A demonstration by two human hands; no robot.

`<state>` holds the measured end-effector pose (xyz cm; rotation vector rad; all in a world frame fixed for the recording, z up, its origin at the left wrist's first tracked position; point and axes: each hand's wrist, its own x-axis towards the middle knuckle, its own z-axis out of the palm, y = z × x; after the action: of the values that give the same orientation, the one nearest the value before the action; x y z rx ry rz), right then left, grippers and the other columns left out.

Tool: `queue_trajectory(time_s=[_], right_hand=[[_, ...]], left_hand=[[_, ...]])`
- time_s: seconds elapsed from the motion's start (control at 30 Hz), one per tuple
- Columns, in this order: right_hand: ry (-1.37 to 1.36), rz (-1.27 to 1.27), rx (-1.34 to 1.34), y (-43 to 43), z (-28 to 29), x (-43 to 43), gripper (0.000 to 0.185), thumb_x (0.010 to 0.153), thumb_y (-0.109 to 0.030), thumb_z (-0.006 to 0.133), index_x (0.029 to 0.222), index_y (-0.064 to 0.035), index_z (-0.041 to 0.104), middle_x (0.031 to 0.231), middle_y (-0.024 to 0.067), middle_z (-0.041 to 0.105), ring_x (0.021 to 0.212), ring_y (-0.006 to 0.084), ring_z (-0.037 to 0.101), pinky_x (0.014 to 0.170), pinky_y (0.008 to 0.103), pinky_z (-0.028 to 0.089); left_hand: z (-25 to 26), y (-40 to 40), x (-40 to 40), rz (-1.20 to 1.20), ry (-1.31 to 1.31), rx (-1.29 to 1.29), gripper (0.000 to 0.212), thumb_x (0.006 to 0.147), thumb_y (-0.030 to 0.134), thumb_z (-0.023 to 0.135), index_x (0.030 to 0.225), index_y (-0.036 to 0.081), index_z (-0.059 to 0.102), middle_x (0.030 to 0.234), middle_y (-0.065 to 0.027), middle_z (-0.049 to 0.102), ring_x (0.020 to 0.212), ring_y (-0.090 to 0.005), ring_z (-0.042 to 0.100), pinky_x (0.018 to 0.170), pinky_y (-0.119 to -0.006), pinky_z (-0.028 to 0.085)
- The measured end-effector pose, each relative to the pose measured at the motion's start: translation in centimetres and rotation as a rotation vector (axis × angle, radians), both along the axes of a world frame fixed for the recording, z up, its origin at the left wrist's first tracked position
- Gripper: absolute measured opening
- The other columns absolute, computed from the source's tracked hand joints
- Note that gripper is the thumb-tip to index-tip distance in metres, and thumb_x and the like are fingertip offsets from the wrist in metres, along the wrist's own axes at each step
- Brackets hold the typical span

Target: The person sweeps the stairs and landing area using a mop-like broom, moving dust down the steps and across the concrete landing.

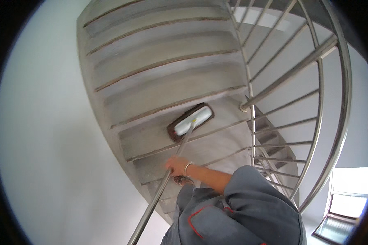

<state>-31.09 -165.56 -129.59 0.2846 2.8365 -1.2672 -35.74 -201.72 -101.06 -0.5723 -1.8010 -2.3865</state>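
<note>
My right hand (177,166), with a bangle (187,167) at the wrist, is wrapped around a metal pole (155,197). The pole slants from the lower edge of the picture up to a floor mop head (199,115). This head has a white plastic body and a dark brown fringe. It lies at an angle on a stair tread (147,137), just in front of the riser above. The hand looks slightly blurred. My left hand is out of view.
Curved stairs (171,65) with brown nosing strips rise ahead. A metal railing (294,65) with thin bars runs along the right, and a white wall (49,147) along the left. More steps (270,137) show beyond the bars. A window (349,190) is at lower right. One foot (184,180) stands below my hand.
</note>
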Motion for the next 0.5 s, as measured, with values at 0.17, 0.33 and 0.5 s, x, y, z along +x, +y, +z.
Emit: queue_trajectory(time_s=[0.17, 0.33, 0.5], right_hand=[[-0.226, -0.269, 0.106, 10.0, -3.7, 9.4, 0.025, 0.059, -0.025, 0.071, 0.076, -0.0098, 0.06, 0.085, 0.0116, 0.056, 0.089, 0.0309, 0.05, 0.079, 0.0408, 0.043], [-0.052, -0.331, 0.02, 6.4, -1.9, 12.2, 0.027, 0.054, -0.024, 0.072, 0.073, -0.0101, 0.057, 0.082, 0.0107, 0.055, 0.087, 0.0311, 0.05, 0.077, 0.0396, 0.042], [0.084, -0.365, -0.005, 6.4, -1.4, 13.1, 0.025, 0.053, -0.019, 0.07, 0.069, -0.0111, 0.052, 0.071, 0.0087, 0.053, 0.078, 0.031, 0.051, 0.078, 0.039, 0.04]], left_hand=[[-3.4, 11.9, 3.3, -0.33, -0.179, -0.15, 0.029, 0.088, 0.02, 0.045, 0.062, 0.008, 0.039, 0.053, -0.0049, 0.041, 0.059, -0.0214, 0.048, 0.074, -0.042, 0.046], [2.0, 12.4, 0.9, -0.506, -0.009, -0.067, 0.027, 0.085, 0.024, 0.049, 0.063, 0.011, 0.041, 0.052, -0.0043, 0.044, 0.051, -0.0186, 0.049, 0.064, -0.036, 0.045], [5.1, 15.7, 1.0, -0.638, 0.047, -0.001, 0.032, 0.082, 0.019, 0.054, 0.056, 0.011, 0.038, 0.047, -0.0037, 0.046, 0.04, -0.0168, 0.049, 0.045, -0.029, 0.039]])
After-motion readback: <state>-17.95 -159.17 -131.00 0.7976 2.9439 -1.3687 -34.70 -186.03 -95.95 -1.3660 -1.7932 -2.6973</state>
